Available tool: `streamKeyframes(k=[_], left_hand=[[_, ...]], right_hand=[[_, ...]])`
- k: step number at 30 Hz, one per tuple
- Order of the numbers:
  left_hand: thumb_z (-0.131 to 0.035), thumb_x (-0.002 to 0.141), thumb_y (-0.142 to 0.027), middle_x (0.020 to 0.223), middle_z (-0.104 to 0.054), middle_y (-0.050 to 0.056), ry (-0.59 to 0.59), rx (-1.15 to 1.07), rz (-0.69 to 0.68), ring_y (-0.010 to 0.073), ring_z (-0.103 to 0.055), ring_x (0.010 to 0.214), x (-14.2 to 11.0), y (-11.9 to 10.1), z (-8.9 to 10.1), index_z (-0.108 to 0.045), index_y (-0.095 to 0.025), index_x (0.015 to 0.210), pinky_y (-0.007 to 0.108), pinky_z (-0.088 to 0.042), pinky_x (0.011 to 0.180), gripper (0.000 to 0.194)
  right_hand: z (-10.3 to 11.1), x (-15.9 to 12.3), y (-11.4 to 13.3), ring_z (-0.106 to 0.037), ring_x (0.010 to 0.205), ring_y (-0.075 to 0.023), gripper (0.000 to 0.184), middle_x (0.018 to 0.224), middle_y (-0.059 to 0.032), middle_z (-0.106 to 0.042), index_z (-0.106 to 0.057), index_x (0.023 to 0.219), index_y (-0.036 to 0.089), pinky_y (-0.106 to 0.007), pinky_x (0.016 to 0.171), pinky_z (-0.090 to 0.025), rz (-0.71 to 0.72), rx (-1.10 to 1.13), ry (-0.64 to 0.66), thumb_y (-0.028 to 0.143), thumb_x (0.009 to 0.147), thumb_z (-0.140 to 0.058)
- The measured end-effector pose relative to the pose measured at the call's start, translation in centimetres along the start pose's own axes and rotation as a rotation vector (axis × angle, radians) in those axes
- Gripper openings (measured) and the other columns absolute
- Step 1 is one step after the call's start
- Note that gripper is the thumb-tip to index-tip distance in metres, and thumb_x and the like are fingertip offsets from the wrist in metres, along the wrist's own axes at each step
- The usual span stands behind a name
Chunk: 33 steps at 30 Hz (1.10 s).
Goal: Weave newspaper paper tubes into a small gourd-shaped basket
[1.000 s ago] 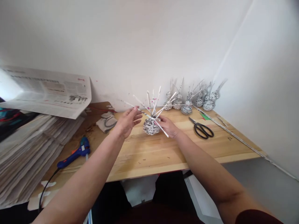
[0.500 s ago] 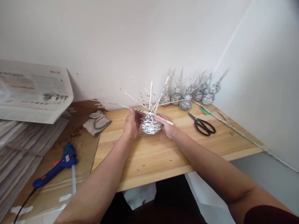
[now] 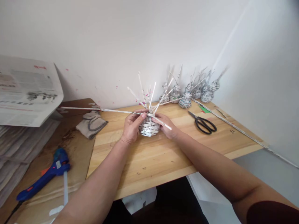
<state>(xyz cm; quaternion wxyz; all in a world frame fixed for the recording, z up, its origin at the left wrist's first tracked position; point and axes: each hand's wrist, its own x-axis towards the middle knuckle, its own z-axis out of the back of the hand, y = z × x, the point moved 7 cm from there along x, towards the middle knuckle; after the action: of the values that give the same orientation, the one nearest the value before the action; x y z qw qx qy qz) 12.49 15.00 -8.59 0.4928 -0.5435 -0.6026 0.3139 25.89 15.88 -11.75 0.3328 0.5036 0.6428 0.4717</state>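
A small round basket (image 3: 149, 128) woven from rolled newspaper is held between my hands just over the wooden tabletop. Several paper sticks fan upward from its narrow neck. My left hand (image 3: 133, 126) is closed at the left of the neck, thumb pressing on a long paper tube (image 3: 114, 110) that runs off to the left. On the right side, my right hand (image 3: 165, 126) grips the basket, its fingers partly hidden behind the weave. One paper stick slants down to the right in front of that hand.
Scissors (image 3: 202, 123) lie to the right, near a long paper rod (image 3: 235, 132). Several woven newspaper gourds (image 3: 185, 100) stand along the wall. On the left are a blue glue gun (image 3: 50, 174), a glove (image 3: 91, 124) and a newspaper stack (image 3: 16, 158) under an open sheet (image 3: 30, 90).
My left hand has come in from the left, off the loose paper tube, to the basket's neck. My right hand stays on the basket. The view has shifted slightly.
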Motion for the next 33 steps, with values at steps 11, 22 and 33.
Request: streamKeyframes(k=[11,22,33], left_hand=[[-0.083,0.073,-0.045,0.076,-0.070,0.002,-0.132,0.135,-0.161,0.0140,-0.065,0.068,-0.1,-1.6,0.2,-0.070,-0.018,0.085,0.027,-0.053,0.067,0.032],[-0.074,0.083,-0.041,0.084,-0.071,0.004,-0.202,0.346,-0.295,0.0154,-0.067,0.077,-0.2,-1.9,0.8,-0.068,-0.019,0.087,0.026,-0.053,0.073,0.024],[-0.080,0.073,-0.047,0.086,-0.069,0.004,-0.083,0.320,-0.167,0.0175,-0.066,0.077,0.0,-0.8,0.2,-0.065,-0.019,0.081,0.028,-0.051,0.072,0.032]], right_hand=[[-0.7,-1.0,2.1,-0.065,0.105,-0.0260,0.036,0.097,-0.0033,-0.074,-0.070,0.094,0.021,-0.035,0.087,-0.052,0.014,-0.037,0.050,0.034,0.062,-0.081],[0.7,-2.0,3.9,-0.061,0.076,-0.0145,0.027,0.098,-0.0033,-0.067,-0.065,0.094,0.021,-0.026,0.064,-0.047,0.316,-0.593,-0.228,0.038,0.076,-0.077],[-0.7,-2.8,5.2,-0.064,0.084,-0.0170,0.019,0.093,-0.0033,-0.069,-0.069,0.094,0.021,-0.024,0.062,-0.050,0.446,-0.647,-0.175,0.018,0.077,-0.062]])
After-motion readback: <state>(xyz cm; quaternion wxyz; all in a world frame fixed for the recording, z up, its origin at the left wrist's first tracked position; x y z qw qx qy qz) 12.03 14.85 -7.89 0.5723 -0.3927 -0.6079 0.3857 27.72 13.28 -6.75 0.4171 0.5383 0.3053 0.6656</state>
